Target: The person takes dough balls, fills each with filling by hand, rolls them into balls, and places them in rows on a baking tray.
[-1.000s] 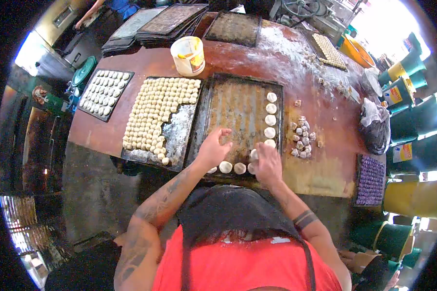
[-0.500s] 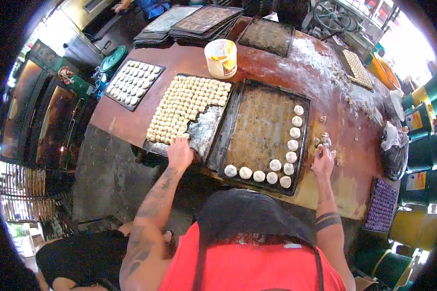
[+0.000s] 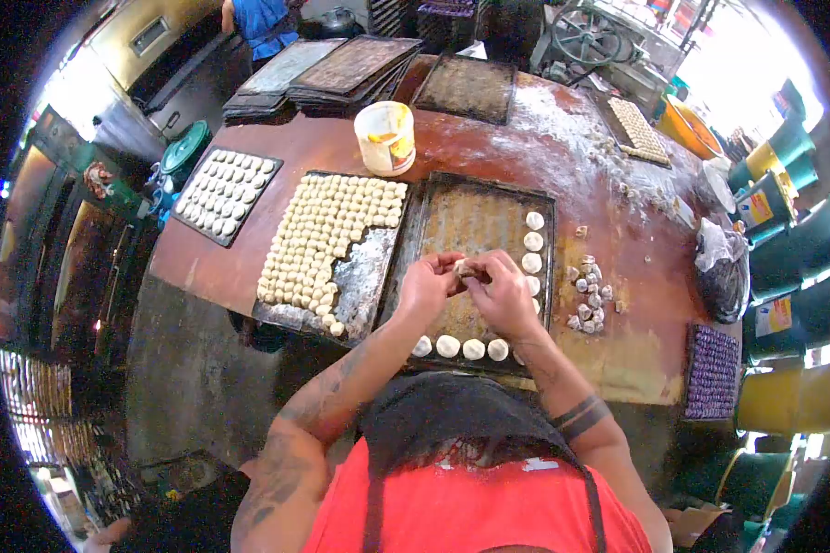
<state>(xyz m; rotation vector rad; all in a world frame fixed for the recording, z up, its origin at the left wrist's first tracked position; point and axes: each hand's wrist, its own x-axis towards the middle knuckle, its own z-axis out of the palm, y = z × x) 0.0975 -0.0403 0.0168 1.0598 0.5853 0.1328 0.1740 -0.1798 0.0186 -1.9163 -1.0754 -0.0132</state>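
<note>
Both hands meet over a dark metal tray, fingers pinching one small, pale, soft-looking piece of dough [image 3: 460, 266].
The left hand [image 3: 426, 288] and right hand [image 3: 503, 290], apart half a second ago at opposite sides, have now come together mid-frame, so the work seems to have passed from picking up to two-handed handling. Below them, the dark metal tray [image 3: 447, 217] bears flattened white dough rounds [image 3: 473, 349] along two edges; left of centre sit rows of cream dough balls [image 3: 337, 217]; right of centre, whitish-brown lumps [image 3: 590, 290] lie on the reddish-brown bench [image 3: 618, 359].
</note>
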